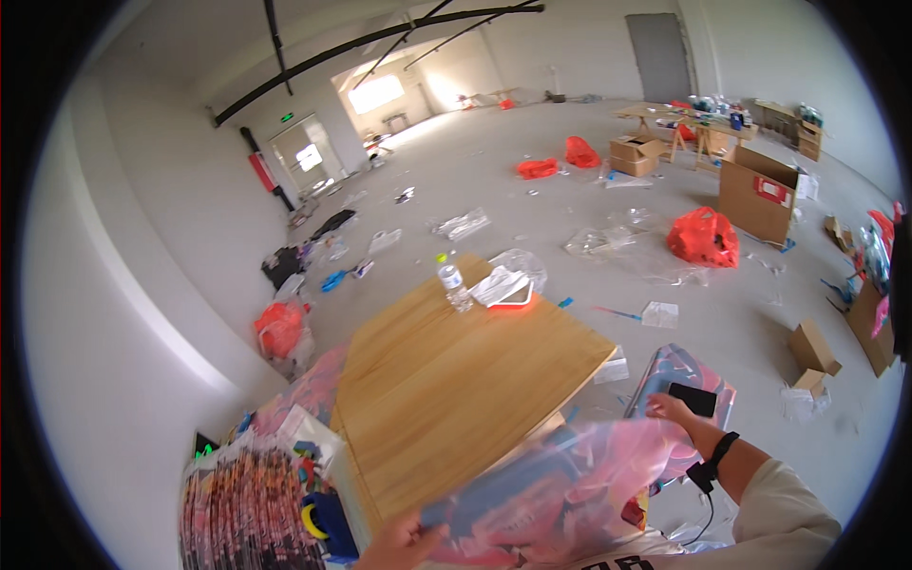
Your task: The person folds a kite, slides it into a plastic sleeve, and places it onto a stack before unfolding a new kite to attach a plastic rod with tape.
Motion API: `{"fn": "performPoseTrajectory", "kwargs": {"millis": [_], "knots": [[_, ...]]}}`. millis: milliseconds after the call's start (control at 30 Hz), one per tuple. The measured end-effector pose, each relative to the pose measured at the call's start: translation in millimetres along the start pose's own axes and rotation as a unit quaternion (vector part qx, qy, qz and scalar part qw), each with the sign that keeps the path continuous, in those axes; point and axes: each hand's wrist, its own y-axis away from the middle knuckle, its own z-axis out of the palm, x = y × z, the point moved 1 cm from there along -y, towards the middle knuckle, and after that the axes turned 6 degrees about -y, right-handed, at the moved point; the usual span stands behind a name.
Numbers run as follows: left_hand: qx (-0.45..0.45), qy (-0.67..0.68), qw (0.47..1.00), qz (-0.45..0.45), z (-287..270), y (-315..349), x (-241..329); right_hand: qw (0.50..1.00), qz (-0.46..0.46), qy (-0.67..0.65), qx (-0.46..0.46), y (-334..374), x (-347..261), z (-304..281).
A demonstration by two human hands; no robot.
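A pink-and-blue patterned sheet [560,484], blurred by motion, stretches in front of my body across the near side of the wooden table. My left hand [404,543] is closed on its left end, at the table's near corner. At the sheet's upper right end, my right hand [671,410] has its fingers closed, seemingly on the sheet's edge. Just beside those fingers lies a flat black object [693,399], like a phone, on another patterned piece [673,363]. A black strap with a cable [708,467] circles my right wrist.
The wooden table [456,380] carries a clear bottle [453,283] and a red-rimmed tray [518,300] under crumpled plastic. Stacked patterned packs [247,503] stand left, beside a yellow tape roll [312,521]. Red bags [703,237], cardboard boxes [757,195] and plastic scraps litter the floor.
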Motion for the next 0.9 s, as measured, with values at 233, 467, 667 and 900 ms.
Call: {"fn": "performPoseTrajectory", "kwargs": {"millis": [233,467,667,900], "knots": [[0.290,-0.011,0.955,0.067,-65.2,-11.4,-43.6,0.769,0.146,-0.524,-0.334,-19.5,-224.2,55.4],[0.373,-0.062,0.926,-0.016,-108.6,-59.2,-163.4,0.883,0.048,-0.297,-0.360,-38.5,-281.1,94.4],[0.379,-0.110,0.919,0.013,-117.8,-106.6,-177.8,0.966,0.081,-0.160,-0.184,-95.0,-226.2,119.5],[0.397,-0.182,0.900,-0.007,-149.7,-194.9,-201.8,0.935,0.150,-0.320,-0.015,-148.5,-182.0,173.6]]}}
